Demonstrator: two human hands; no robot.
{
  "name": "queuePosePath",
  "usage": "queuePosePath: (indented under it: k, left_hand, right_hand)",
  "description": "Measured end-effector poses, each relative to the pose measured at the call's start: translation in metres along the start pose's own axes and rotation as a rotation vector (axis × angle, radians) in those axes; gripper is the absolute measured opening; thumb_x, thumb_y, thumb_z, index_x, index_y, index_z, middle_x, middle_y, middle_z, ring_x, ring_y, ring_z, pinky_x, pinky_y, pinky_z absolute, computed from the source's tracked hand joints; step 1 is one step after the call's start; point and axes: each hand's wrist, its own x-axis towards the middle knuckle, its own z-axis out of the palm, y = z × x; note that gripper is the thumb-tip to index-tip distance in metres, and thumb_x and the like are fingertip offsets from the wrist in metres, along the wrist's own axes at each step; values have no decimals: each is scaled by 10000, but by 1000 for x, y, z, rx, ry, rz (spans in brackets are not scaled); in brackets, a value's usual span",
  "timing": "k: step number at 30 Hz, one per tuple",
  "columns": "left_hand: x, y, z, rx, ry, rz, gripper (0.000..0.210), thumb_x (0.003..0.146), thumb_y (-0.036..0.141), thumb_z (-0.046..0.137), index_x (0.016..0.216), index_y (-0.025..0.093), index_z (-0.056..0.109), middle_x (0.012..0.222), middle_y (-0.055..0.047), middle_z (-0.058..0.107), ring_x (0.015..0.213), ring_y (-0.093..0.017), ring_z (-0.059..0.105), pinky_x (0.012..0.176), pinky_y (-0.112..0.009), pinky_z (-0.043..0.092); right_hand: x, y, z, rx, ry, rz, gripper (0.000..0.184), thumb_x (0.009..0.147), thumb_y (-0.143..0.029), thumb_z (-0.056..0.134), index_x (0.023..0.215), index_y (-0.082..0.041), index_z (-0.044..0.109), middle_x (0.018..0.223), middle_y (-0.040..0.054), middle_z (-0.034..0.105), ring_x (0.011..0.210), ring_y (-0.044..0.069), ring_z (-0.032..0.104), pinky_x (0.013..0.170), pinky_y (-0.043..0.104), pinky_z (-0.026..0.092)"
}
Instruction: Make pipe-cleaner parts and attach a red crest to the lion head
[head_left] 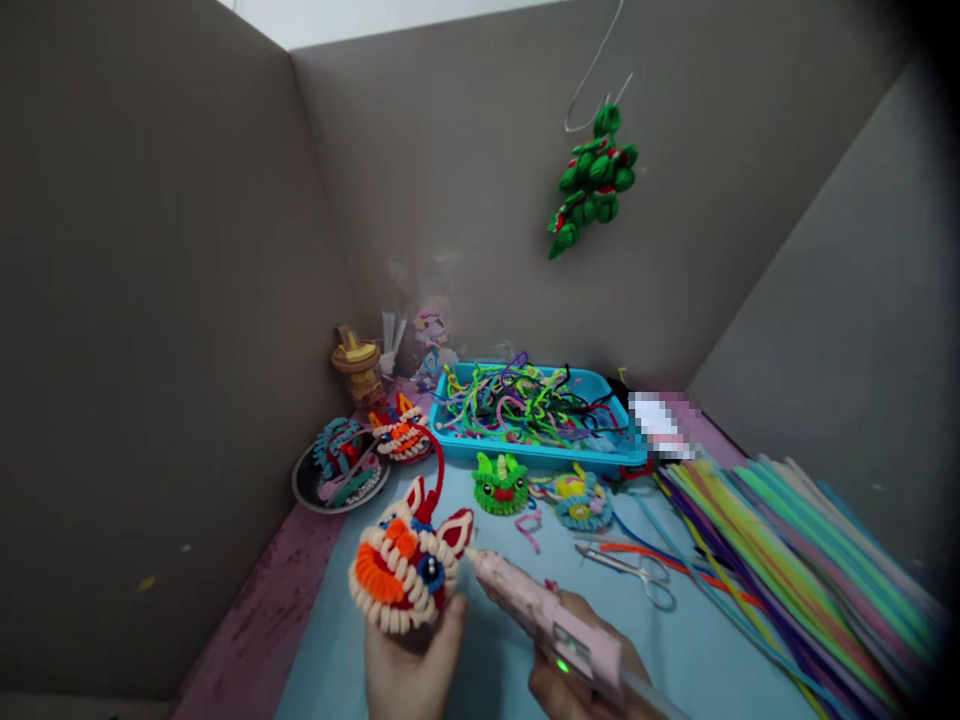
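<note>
My left hand (412, 665) is wrapped around the underside of a pipe-cleaner lion head (401, 565) in cream, orange and dark red, with a blue-ringed eye and pointed ears. A red stem curls up from its back. In my right hand (589, 650) is a pink glue gun (551, 620), its green light lit. The gun's nozzle points left and sits close to the lion's right-hand ear; whether it touches I cannot tell. Beyond them lie a green pipe-cleaner head (501, 485) and a blue and yellow pipe-cleaner piece (581, 502).
Scissors (634, 570) lie right of the gun, near a thick bundle of coloured pipe cleaners (802, 570). A blue tray (540, 455) holds tangled scraps. A metal bowl (307, 490), another lion head (403, 432) and a brown cup (358, 370) stand left. A green ornament (596, 175) hangs on the wall.
</note>
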Motion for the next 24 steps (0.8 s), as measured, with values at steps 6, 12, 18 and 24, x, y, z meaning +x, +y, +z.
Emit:
queuePosePath:
  k: [6,12,18,24]
  left_hand:
    - [-1,1,0,32,38,27,450,508,374,821,870,143,683,859,-110,728,866,-265,685,774,-320,558]
    - [-5,5,4,19,63,49,463,508,385,818,881,144,687,830,-104,727,810,-257,692,749,-328,562]
    - [-3,5,2,22,46,54,497,498,393,820,904,140,685,805,-101,723,817,-270,689,742,-338,564]
    - [-10,4,10,28,89,107,510,564,434,778,973,152,665,838,-95,721,843,-247,684,774,-321,551]
  right_hand:
    - [1,-5,-2,-61,105,39,485,780,-539,580,1128,-205,630,925,88,715,797,232,691,667,257,589]
    - [1,-12,-4,-36,74,33,469,779,-553,575,1099,-219,646,883,65,725,737,214,696,617,224,592]
    - [4,-10,-4,-16,77,23,471,791,-535,566,1118,-202,636,894,85,718,787,226,689,673,243,588]
    - [5,-8,0,90,12,47,474,798,-543,541,1144,-228,616,852,66,713,794,236,685,665,256,586]
